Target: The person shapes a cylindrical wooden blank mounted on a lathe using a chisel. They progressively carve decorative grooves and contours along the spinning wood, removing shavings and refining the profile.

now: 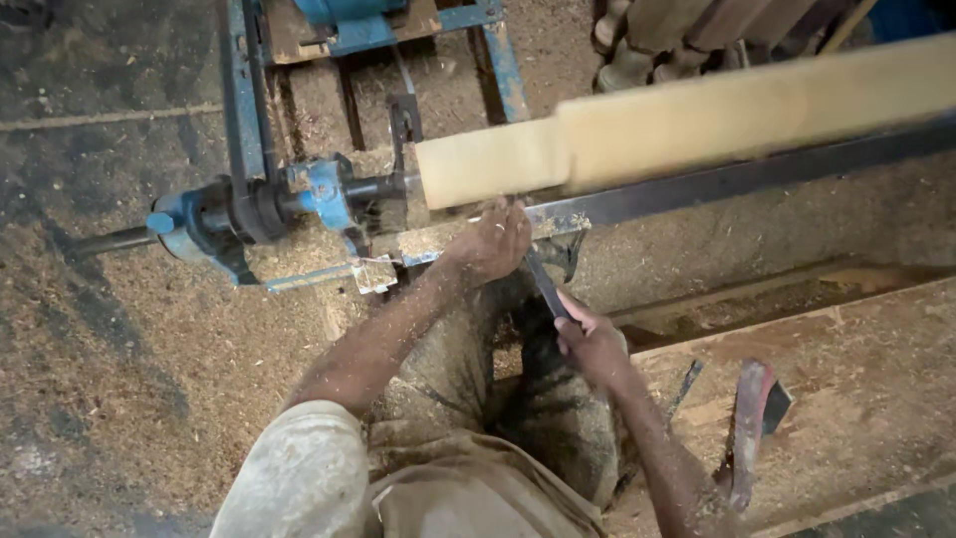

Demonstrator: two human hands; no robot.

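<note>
A long pale wooden piece [697, 125] is mounted in a blue lathe [299, 194] and blurs as it turns; its left end [488, 164] is turned thinner. My left hand [495, 239] rests on the metal tool rest [637, 204], pressing the blade end of a dark chisel [546, 286] toward the wood. Lower down, my right hand [590, 344] is closed around the chisel's handle. Sawdust coats both forearms.
Sawdust covers the floor all around. A red-handled tool [749, 428] and a thin dark rod [685, 384] lie on a wooden platform [856, 379] at the right. Several turned wooden pieces [677, 40] are stacked at the top right. A blue motor frame [368, 25] stands behind the lathe.
</note>
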